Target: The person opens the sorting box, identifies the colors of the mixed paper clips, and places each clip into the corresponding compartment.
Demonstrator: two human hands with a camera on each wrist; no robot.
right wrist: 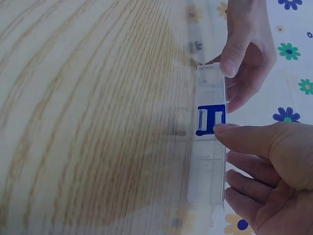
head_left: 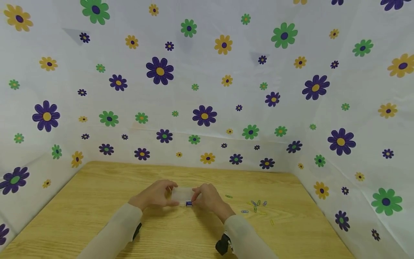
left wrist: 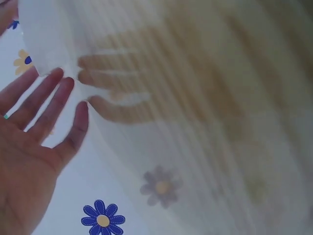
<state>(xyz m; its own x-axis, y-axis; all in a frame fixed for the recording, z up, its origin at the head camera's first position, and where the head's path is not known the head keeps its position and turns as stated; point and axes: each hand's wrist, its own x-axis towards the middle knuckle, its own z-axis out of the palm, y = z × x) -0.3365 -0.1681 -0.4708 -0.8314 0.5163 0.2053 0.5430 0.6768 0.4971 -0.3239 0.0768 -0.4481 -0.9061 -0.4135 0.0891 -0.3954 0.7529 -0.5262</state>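
A clear plastic box (head_left: pixel 182 193) with a blue latch (right wrist: pixel 211 120) on its front side is between both hands on the wooden table. My left hand (head_left: pixel 160 194) grips the box's left end, its thumb at the front edge and its fingers toward the back. In the left wrist view, the fingertips of that left hand (left wrist: pixel 36 132) are close to the box's end and the tabletop. From the right, my right hand (right wrist: pixel 279 166) holds the box, with the thumb on the latch's edge and the fingers curled behind. Small divider walls show through the clear side.
Several paper clips (head_left: pixel 254 204) in green, blue and yellow lie scattered on the table (head_left: pixel 161 233) to the right of the box. A flower-printed white sheet (head_left: pixel 207 97) stands behind the table and along both sides.
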